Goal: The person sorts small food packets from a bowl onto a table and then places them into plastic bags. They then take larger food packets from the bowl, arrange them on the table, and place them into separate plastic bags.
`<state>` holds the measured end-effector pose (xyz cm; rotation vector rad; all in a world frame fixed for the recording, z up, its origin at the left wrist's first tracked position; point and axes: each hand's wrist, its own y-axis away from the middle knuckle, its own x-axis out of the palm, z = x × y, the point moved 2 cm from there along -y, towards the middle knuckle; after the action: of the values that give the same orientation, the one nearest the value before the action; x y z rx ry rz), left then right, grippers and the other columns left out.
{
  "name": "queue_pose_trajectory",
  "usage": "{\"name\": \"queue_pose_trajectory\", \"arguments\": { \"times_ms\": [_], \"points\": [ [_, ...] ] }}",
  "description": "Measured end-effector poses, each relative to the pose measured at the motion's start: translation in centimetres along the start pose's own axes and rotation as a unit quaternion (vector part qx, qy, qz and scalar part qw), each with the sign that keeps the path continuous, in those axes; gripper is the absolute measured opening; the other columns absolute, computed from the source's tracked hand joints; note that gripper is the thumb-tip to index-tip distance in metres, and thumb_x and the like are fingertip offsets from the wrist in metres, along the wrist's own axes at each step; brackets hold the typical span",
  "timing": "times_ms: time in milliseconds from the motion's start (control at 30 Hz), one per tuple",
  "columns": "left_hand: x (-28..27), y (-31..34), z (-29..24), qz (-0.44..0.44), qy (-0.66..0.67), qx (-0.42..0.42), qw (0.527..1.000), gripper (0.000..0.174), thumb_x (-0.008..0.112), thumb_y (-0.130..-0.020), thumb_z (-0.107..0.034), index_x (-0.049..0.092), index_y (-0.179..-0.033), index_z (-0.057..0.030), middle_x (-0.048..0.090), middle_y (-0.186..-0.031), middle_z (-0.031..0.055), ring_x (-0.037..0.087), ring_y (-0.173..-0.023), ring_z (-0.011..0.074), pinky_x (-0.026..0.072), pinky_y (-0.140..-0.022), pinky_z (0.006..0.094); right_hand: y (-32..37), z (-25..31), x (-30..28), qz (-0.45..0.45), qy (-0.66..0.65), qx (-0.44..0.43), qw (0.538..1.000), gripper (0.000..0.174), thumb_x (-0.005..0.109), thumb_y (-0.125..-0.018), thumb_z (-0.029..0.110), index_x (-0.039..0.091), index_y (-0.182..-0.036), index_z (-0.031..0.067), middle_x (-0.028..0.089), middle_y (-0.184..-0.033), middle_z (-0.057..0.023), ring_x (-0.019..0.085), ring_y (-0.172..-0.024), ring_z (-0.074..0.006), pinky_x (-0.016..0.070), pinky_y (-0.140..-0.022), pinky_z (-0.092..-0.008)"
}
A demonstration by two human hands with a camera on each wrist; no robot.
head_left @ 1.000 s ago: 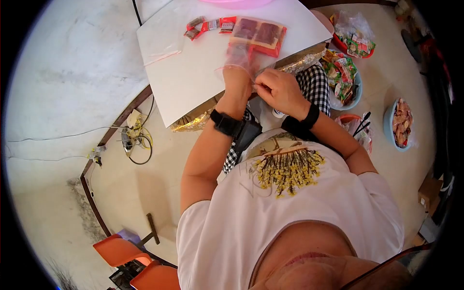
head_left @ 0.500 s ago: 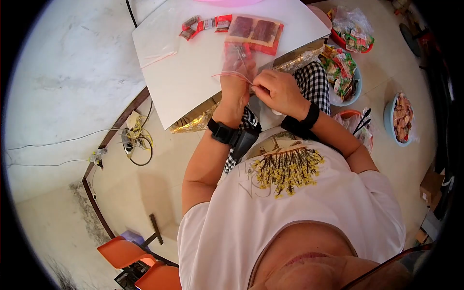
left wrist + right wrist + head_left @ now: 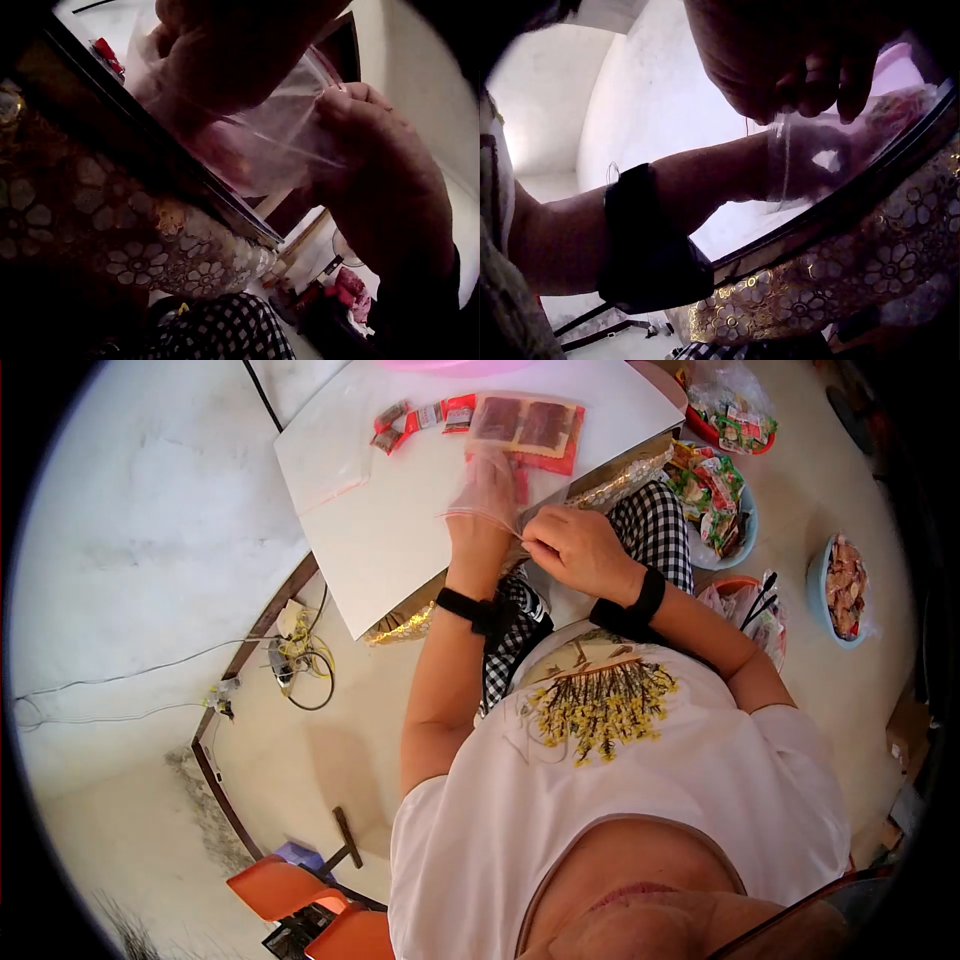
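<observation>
My left hand (image 3: 484,505) reaches inside a clear zip bag (image 3: 289,124), over the near edge of the white table (image 3: 375,530). The bag's mouth lies around the wrist, and its film blurs the fingers, which point toward the far end. Thumb and fingers of my right hand (image 3: 580,550) pinch the rim of the bag's mouth on the right side. A red packet (image 3: 521,482) shows beside the left fingers. Just beyond is a flat red package (image 3: 548,462) with two dark brown blocks (image 3: 545,426) on its pale top.
Several small red packets (image 3: 425,416) lie left of the flat package, near another clear bag (image 3: 340,475). A pink basin (image 3: 450,364) stands at the far edge. On the floor to the right are blue tubs (image 3: 826,600) and a red basin (image 3: 768,446) of packets.
The left hand stays inside the bag, its fingers showing more plainly through the film near the flat package. The right hand keeps its pinch on the rim. The head view has shifted slightly.
</observation>
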<state>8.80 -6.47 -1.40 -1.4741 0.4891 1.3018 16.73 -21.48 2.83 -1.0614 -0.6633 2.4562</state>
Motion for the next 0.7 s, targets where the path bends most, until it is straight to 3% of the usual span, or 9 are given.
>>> {"name": "queue_pose_trajectory", "arguments": {
  "times_ms": [33, 133, 200, 400, 600, 700],
  "points": [
    [0.6, -0.3, 0.3, 0.000, -0.021, 0.013, 1.000, 0.043, 0.056, -0.085, -0.014, 0.050, -0.124, 0.0017, 0.057, -0.107, 0.0159, 0.063, -0.089, 0.0284, 0.0525, -0.063, 0.0332, 0.0, 0.0, -0.1, 0.003, -0.001, 0.003, 1.000, 0.008, 0.067, -0.081, 0.010, 0.059, -0.082, 0.0072, 0.059, -0.079, -0.0072, 0.060, -0.070, -0.0286, 0.0482, -0.060, -0.0383],
    [1.4, -0.4, 1.1, 0.114, 0.053, -0.040, 0.991, 0.047, 0.058, -0.086, -0.019, 0.049, -0.129, -0.0018, 0.059, -0.106, 0.0176, 0.061, -0.090, 0.0355, 0.0521, -0.072, 0.0390, -0.1, -0.1, -0.2, 0.009, -0.008, 0.011, 1.000, 0.008, 0.065, -0.082, 0.012, 0.058, -0.082, 0.0078, 0.058, -0.079, -0.0069, 0.060, -0.072, -0.0292, 0.0480, -0.060, -0.0399],
    [-3.0, -1.4, 0.6, 0.140, 0.120, -0.067, 0.981, 0.044, 0.059, -0.085, -0.019, 0.052, -0.126, -0.0031, 0.060, -0.102, 0.0160, 0.063, -0.084, 0.0356, 0.0523, -0.068, 0.0406, -0.2, -0.4, -0.1, 0.006, -0.018, 0.013, 1.000, 0.009, 0.063, -0.083, 0.015, 0.056, -0.083, 0.0088, 0.057, -0.078, -0.0073, 0.059, -0.072, -0.0310, 0.0472, -0.060, -0.0427],
    [-3.6, -1.2, 0.9, 0.096, 0.126, -0.027, 0.987, 0.030, 0.062, -0.084, -0.019, 0.058, -0.111, -0.0065, 0.060, -0.100, 0.0159, 0.062, -0.086, 0.0347, 0.0513, -0.067, 0.0410, -0.2, -0.4, 0.0, 0.009, -0.017, 0.015, 1.000, 0.010, 0.062, -0.084, 0.016, 0.056, -0.083, 0.0087, 0.057, -0.079, -0.0073, 0.059, -0.073, -0.0302, 0.0470, -0.060, -0.0422],
    [-5.4, 0.1, 0.7, 0.007, 0.225, 0.000, 0.974, 0.015, 0.059, -0.082, -0.011, 0.061, -0.096, -0.0072, 0.062, -0.097, 0.0138, 0.064, -0.082, 0.0313, 0.0509, -0.063, 0.0389, -0.4, -0.4, 0.0, -0.009, -0.038, 0.000, 0.999, 0.011, 0.061, -0.084, 0.016, 0.055, -0.081, 0.0077, 0.056, -0.078, -0.0079, 0.059, -0.072, -0.0306, 0.0465, -0.060, -0.0427],
    [-5.4, 0.6, 0.2, 0.040, 0.192, -0.074, 0.978, 0.016, 0.061, -0.080, -0.010, 0.063, -0.096, -0.0093, 0.063, -0.097, 0.0138, 0.064, -0.084, 0.0316, 0.0515, -0.066, 0.0379, -0.5, -0.7, 0.0, -0.002, -0.040, 0.001, 0.999, 0.011, 0.062, -0.084, 0.015, 0.055, -0.081, 0.0076, 0.057, -0.078, -0.0080, 0.059, -0.072, -0.0308, 0.0462, -0.059, -0.0429]
  ]
}}
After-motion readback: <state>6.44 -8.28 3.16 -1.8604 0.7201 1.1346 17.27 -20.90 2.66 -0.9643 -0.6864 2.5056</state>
